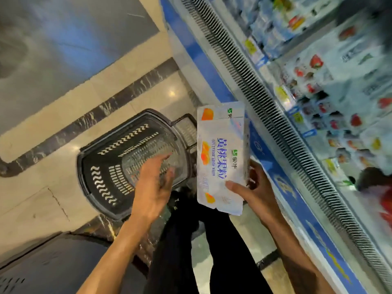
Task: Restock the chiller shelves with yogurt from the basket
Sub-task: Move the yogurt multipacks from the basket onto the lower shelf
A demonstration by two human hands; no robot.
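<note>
My right hand (257, 187) grips a white multipack of yogurt (221, 158) with blue lettering and orange peach pictures, thumb on its face and fingers behind it. The pack is held above the floor between the basket and the chiller. My left hand (153, 183) hovers open over the black plastic basket (99, 181), fingers spread, holding nothing. The basket stands on the tiled floor and its mesh bottom shows through. The chiller shelves (318, 85) at the right hold several rows of yogurt packs, blurred by motion.
A black ribbed air grille (265, 102) and a blue front panel (282, 183) run along the chiller's base. My dark trouser legs (191, 240) are below the pack. A dark object (53, 268) sits at the lower left on the floor.
</note>
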